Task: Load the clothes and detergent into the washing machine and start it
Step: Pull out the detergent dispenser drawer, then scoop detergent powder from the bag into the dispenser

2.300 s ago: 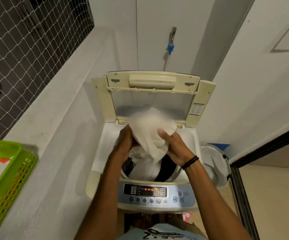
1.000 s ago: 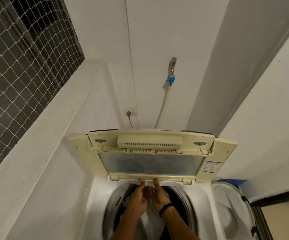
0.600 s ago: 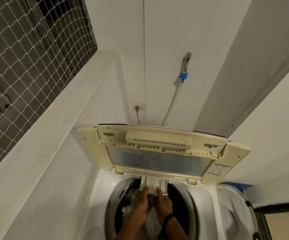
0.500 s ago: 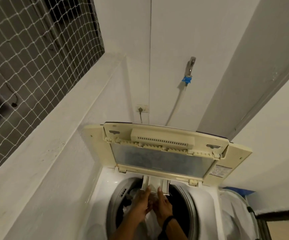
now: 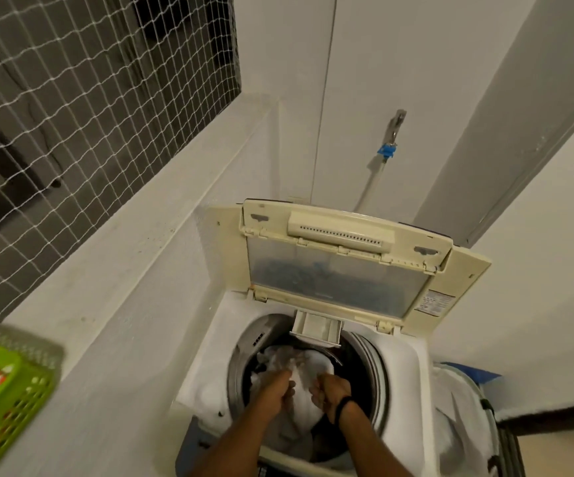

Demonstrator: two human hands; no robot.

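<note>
Over the drum [image 5: 375, 370], both hands [image 5: 304, 390] curled, knuckles up, on white cloth [image 5: 299, 366]

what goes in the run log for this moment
lid up | detergent drawer pulled out | left hand and right hand on white cloth in drum | detergent not seen

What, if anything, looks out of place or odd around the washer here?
Nothing looks spilled or damaged. The small cream detergent drawer juts out over the drum under the raised cream lid, apparently on purpose. Both hands, left hand and right hand, press on the white cloth in the drum.
</note>
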